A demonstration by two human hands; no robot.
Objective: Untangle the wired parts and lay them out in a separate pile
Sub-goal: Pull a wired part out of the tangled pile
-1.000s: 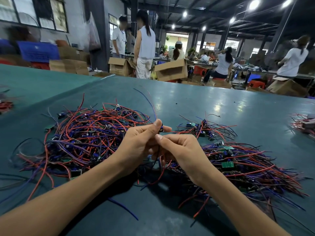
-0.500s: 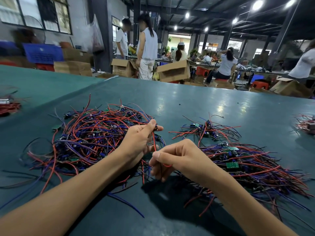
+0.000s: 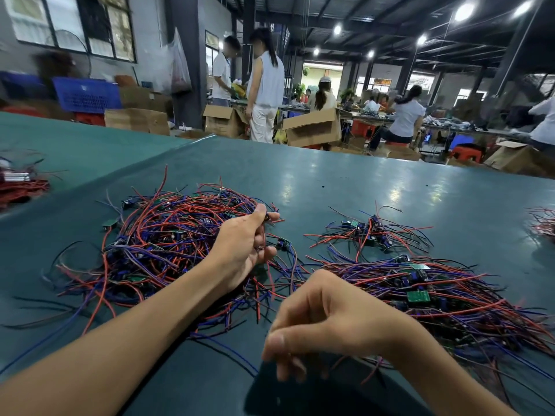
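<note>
Head view. Your left hand [image 3: 243,247] is raised over the right edge of the large tangled heap of red, blue and purple wires [image 3: 156,244]. Thumb and forefinger pinch a small dark wired part [image 3: 266,218] at the fingertips, and the other fingers curl loosely below.

Your right hand [image 3: 327,319] is nearer to you, above the dark green table top [image 3: 330,181]. Its fingers are curled and the thumb is pressed to the forefinger. The hand is blurred, so I cannot tell whether a wire sits in that pinch.

A second broad heap of wires with green circuit boards [image 3: 435,295] lies just right of that hand. Beyond it, apart from both heaps, sits a small separate pile of wired parts [image 3: 372,232].

Red wire bundles [image 3: 21,187] lie at the far left edge.
</note>
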